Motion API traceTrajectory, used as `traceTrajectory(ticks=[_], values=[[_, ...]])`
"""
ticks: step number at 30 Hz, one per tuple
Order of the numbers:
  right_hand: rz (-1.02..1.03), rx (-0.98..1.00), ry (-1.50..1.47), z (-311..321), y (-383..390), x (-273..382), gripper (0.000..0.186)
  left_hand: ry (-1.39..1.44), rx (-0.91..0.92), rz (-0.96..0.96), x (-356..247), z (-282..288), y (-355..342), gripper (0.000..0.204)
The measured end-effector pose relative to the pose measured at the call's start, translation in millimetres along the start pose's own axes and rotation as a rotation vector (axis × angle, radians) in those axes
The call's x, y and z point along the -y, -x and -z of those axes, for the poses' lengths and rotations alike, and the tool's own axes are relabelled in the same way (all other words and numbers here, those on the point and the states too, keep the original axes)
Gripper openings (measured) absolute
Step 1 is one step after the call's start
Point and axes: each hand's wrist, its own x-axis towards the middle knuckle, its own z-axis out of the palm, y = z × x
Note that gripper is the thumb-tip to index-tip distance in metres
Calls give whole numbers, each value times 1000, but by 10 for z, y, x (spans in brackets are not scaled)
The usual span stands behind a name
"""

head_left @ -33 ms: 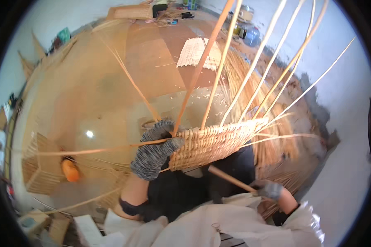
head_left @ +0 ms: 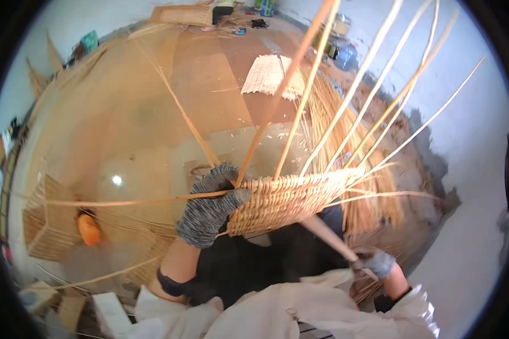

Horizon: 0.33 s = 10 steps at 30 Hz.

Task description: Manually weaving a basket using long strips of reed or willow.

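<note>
My left hand (head_left: pixel 209 206), in a grey knitted glove, grips the left end of a woven wicker panel (head_left: pixel 291 206), thumb and fingers closed round its edge. Several long bare rods (head_left: pixel 345 110) rise from its top edge, and thinner ends stick out at the right. A loose rod (head_left: pixel 130 202) runs leftward from the gloved fingers. Lower right, my right hand (head_left: pixel 376 264), also gloved, is closed round a smooth wooden stick (head_left: pixel 329 236). The stick's far end reaches the panel's lower edge; whether they touch I cannot tell. My dark-clad lap (head_left: pixel 243 271) lies below the panel.
A pale woven mat (head_left: pixel 268 73) lies on the floor ahead. Long bundles of wicker rods (head_left: pixel 333 113) stretch along the right wall. At left are a woven basket (head_left: pixel 51 214) and an orange object (head_left: pixel 89 229). A large woven piece (head_left: pixel 181 15) rests at the far end.
My right hand has raised the wooden stick, bringing its far end up to the panel's lower edge. The panel and my left hand stay almost where they were.
</note>
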Motion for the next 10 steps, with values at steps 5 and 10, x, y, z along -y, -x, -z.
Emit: traceTrajectory(ticks=[5, 10], values=[[1184, 307, -804, -399, 465, 993, 21, -7, -76, 6, 32, -77, 38, 38], [1088, -239, -154, -1206, 267, 1935, 57, -97, -55, -26, -57, -143, 86, 38]])
